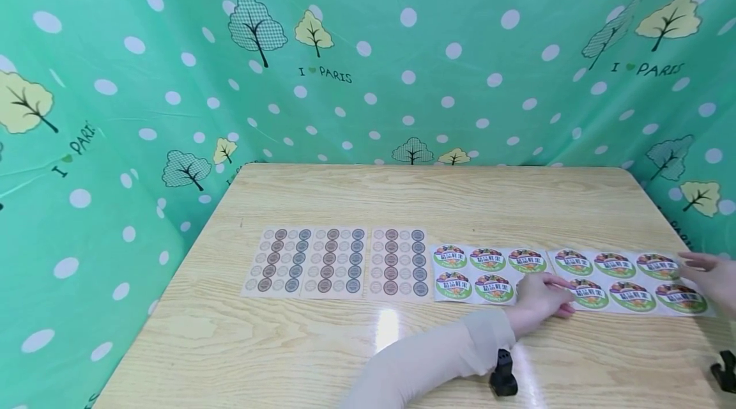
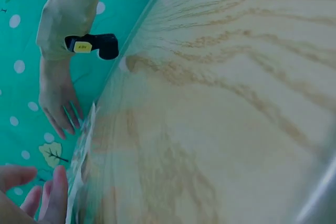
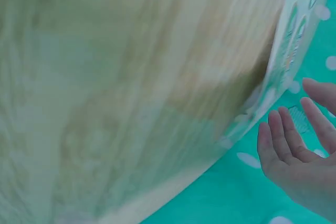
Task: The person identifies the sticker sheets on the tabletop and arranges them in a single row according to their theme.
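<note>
My left hand [image 1: 539, 301] rests at the seam between two white sheets of oval fruit stickers. It covers the lower right sticker of the left sheet [image 1: 483, 273], with its fingertips over the left edge of the right sheet [image 1: 623, 281]. At that sheet's far right end is my right hand [image 1: 713, 276], fingers reaching over its edge. In the right wrist view the right hand [image 3: 296, 150] has its fingers spread and relaxed. The left wrist view shows the left fingers [image 2: 55, 198] loosely bent beside the sheet, with nothing gripped.
Three pale sheets of small round stickers, the left [image 1: 277, 263], middle [image 1: 333, 263] and right [image 1: 398, 265], lie in line with the fruit stickers. They rest on a wood-grain table [image 1: 259, 345]. A green dotted curtain [image 1: 368, 77] stands behind and beside it.
</note>
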